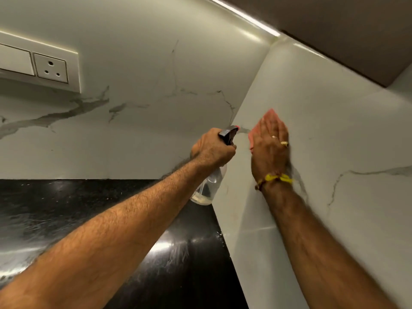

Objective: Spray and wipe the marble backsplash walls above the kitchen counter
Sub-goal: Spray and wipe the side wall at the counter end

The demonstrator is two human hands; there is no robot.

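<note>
Cloth (256, 132) under right hand (270, 148), seemingly flat against marble wall (334, 134).

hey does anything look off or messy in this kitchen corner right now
Mostly no. The black counter shows pale streaks and specks near the wall corner, like residue. The marble lines look like veining, not cracks.

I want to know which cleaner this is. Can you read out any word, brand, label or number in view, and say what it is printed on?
There is no readable text in view.
Spray bottle in the left hand: clear, no label visible.
Switch and socket plate: plain, no markings legible.
Pink cloth under the right hand: no print visible.
Marble wall: only veins.
</note>
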